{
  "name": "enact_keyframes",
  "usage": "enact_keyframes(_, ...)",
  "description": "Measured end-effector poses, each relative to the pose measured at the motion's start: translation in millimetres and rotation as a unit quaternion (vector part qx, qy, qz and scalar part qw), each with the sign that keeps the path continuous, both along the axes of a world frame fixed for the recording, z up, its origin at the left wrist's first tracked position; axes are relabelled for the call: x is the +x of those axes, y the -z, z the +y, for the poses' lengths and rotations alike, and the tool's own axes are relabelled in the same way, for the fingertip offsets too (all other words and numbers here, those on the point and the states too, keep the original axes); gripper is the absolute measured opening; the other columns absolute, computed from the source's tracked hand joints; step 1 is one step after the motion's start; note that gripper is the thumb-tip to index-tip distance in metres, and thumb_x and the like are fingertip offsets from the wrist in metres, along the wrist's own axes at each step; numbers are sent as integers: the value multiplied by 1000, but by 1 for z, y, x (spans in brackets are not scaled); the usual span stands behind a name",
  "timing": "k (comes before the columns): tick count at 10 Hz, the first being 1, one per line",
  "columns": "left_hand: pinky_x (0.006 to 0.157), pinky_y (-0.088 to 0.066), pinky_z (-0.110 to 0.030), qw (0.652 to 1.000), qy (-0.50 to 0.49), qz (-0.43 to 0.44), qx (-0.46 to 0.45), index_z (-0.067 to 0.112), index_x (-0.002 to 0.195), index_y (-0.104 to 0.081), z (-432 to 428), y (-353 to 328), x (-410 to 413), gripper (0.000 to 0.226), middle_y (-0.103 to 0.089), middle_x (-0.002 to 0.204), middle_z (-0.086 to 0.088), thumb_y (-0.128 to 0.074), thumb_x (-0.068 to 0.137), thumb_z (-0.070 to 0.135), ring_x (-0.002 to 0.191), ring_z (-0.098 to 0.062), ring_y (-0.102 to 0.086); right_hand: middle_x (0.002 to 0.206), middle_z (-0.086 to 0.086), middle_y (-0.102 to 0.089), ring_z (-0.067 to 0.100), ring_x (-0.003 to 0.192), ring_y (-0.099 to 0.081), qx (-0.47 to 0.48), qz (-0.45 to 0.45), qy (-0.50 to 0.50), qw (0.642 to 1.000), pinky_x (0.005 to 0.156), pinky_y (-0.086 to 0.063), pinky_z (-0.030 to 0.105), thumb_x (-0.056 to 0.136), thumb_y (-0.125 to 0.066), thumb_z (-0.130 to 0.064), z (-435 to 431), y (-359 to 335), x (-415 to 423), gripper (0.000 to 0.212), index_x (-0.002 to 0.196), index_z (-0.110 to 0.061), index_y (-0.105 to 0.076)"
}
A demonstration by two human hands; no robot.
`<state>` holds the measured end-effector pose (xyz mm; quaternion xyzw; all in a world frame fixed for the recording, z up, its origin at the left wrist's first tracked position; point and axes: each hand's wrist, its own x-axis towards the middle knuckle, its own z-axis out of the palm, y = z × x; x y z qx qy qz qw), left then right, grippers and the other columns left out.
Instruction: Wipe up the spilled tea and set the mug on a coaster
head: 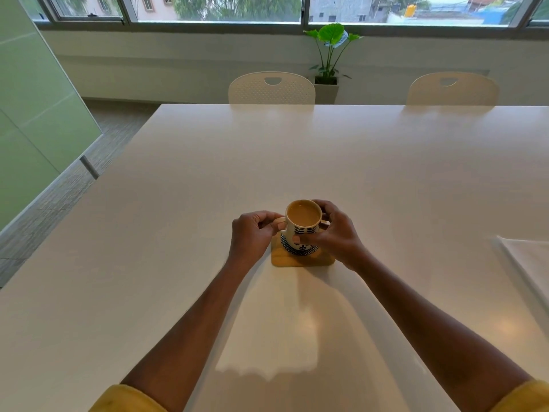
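Mug (303,226) full of tea, on the wooden coaster (303,258) and gripped by both hands, left hand (252,234) at the handle, right hand (334,233) round the body; risk of slopping over the rim if released jerkily.

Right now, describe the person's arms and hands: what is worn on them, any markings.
Both forearms are bare. Yellow sleeves are pushed up near the elbows, the left sleeve and right sleeve just showing at the bottom edge. The left hand and right hand wear no gloves; no rings, watch or bracelets show. No markings are visible.
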<state>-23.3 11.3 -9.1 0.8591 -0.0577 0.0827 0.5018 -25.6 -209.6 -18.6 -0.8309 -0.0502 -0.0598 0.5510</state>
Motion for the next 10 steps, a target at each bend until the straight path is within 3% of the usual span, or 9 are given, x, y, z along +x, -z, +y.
enact_keyframes(1, 92, -68, -34, 1000, -2, 4, -6, 15, 114, -86, 1, 0, -1, 21, -86, 102, 2, -86, 94, 22, 94, -11, -81, 128, -12, -70, 5, 120, -67, -1, 1, -1, 1000, 95, -62, 26, 61, -107, -27, 0, 0, -1, 93, 141, -22, -61)
enact_keyframes(4, 94, -69, -41, 1000, 1, 18, -15, 13, 113, -87, 1, -3, -3, 21, -86, 102, 0, -87, 93, 20, 97, -15, -82, 126, -19, -69, -5, 118, -65, -9, 6, 4, 1000, 95, -62, 29, 59, -107, -33, 2, -2, -4, 90, 136, -34, -60)
enact_keyframes(5, 95, -69, -42, 1000, 1, 18, -17, 12, 114, -87, 1, -6, -4, 22, -86, 103, -1, -87, 93, 20, 97, -16, -82, 126, -17, -69, 3, 119, -67, -9, 2, 5, 1000, 96, -63, 32, 59, -107, -33, 1, -1, -5, 91, 138, -29, -61)
enact_keyframes(7, 95, -69, -43, 1000, 3, 21, -18, 10, 115, -86, 0, -6, -6, 23, -86, 104, -4, -86, 94, 20, 97, -18, -83, 127, -16, -70, 1, 119, -67, 2, 6, 4, 1000, 96, -64, 31, 60, -107, -32, 1, 1, -5, 93, 140, -25, -61)
enact_keyframes(8, 95, -68, -41, 1000, 5, 19, -17, 10, 115, -86, 1, -5, -4, 23, -86, 104, -3, -86, 94, 20, 98, -17, -82, 131, -10, -69, 10, 125, -66, 21, 31, -18, 999, 102, -62, 38, 63, -105, -25, -3, 1, -4, 93, 143, -23, -59)
enact_keyframes(9, 95, -68, -41, 999, 10, 28, -19, 11, 122, -82, 1, -6, -7, 29, -85, 112, -3, -85, 95, 21, 103, -18, -81, 138, -5, -67, 14, 132, -63, 39, 75, -57, 995, 109, -57, 37, 65, -103, -33, -12, -5, -3, 95, 148, -26, -56)
enact_keyframes(10, 95, -68, -42, 997, -12, 53, -47, 17, 133, -75, 3, -5, -8, 35, -81, 125, -1, -76, 102, 33, 112, -20, -79, 146, -3, -64, 12, 137, -61, 94, 96, -46, 990, 111, -54, 34, 76, -91, -55, -22, -5, -7, 93, 154, -24, -52)
